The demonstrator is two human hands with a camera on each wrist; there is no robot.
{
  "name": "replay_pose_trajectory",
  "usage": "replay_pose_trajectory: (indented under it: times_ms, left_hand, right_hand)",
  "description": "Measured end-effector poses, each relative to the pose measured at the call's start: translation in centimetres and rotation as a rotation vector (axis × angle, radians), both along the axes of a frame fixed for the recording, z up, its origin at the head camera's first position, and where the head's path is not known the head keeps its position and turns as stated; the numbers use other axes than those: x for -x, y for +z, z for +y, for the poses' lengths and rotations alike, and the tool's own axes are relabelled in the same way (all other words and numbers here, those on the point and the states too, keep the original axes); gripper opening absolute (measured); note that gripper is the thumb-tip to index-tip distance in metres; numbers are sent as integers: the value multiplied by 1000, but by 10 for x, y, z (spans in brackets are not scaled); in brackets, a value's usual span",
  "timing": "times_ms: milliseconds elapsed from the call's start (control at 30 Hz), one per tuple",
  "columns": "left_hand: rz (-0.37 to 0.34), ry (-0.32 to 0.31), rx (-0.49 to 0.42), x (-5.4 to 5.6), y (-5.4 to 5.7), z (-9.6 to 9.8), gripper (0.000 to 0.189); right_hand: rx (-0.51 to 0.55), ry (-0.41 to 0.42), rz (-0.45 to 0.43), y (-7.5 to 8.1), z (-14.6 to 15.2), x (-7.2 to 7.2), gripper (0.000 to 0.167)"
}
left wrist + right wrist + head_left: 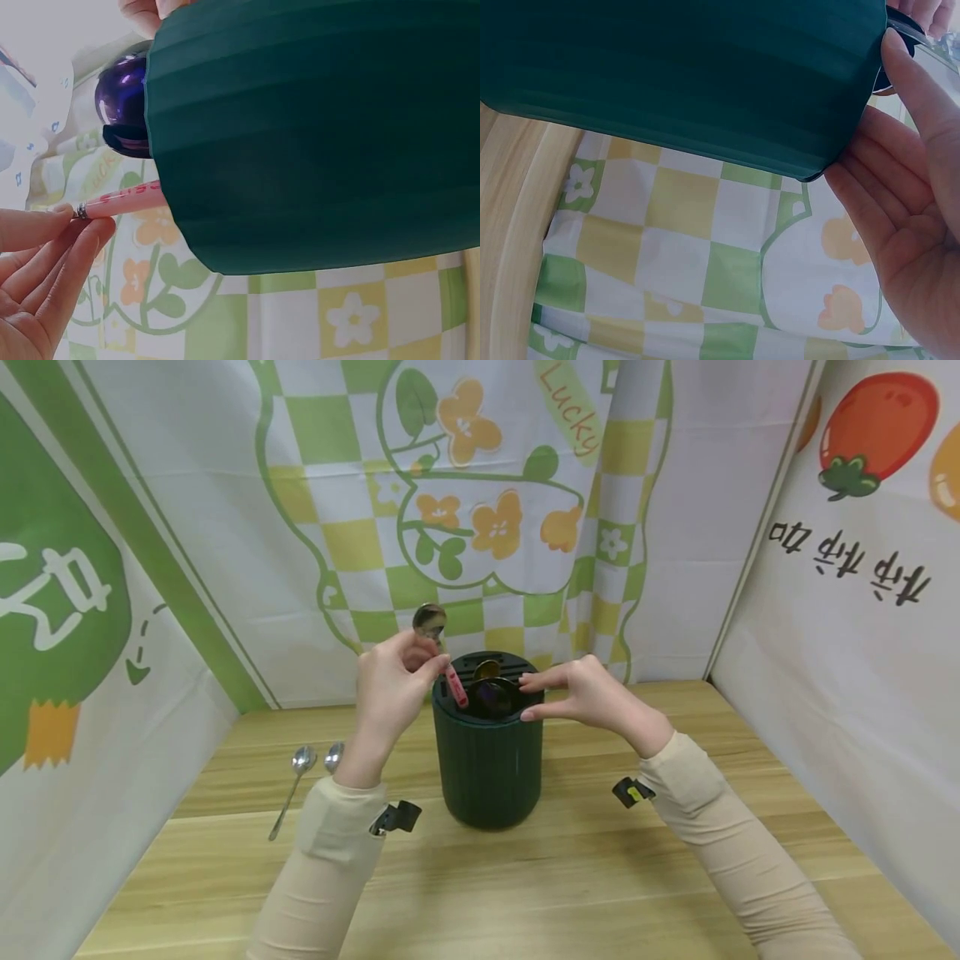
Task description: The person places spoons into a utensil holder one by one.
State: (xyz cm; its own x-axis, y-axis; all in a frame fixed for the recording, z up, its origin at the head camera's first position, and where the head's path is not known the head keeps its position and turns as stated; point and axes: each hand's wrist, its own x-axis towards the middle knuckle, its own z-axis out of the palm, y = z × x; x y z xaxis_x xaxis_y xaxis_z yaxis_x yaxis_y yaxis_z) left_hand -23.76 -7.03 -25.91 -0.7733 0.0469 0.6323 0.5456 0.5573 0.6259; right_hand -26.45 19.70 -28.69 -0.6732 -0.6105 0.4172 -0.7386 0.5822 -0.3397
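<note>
My left hand [393, 681] pinches a spoon with a pink handle [456, 687] between thumb and fingers. Its shiny bowl [430, 618] points up, while the handle's lower end is at the top of a dark green ribbed utensil holder [491, 768]. In the left wrist view the pink handle [131, 199] passes behind the holder's rim. My right hand [592, 697] touches the right side of that rim with thumb and fairly straight fingers. A large dark, purplish rounded utensil head [124, 101] sticks out of the holder, and behind it shows a smaller gold spoon bowl [487, 669].
Left of the holder, a metal spoon [302, 760] lies on the wooden table [525, 893]. Beside it is a second spoon [334, 755], partly hidden by my left wrist. A patterned curtain [480, 485] hangs behind, with printed cloth walls on both sides.
</note>
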Motion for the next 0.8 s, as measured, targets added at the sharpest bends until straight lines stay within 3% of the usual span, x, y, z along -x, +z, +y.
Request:
replay_pose_trajectory:
  times_ms: [300,800]
  left_hand:
    - [20,1,41,5,-8,1,10]
    - [32,18,79,9,-11,2,8]
  right_hand:
    - [-6,-11,-16,-2,0,0,42]
    - [-10,-9,-2,-2,0,0,42]
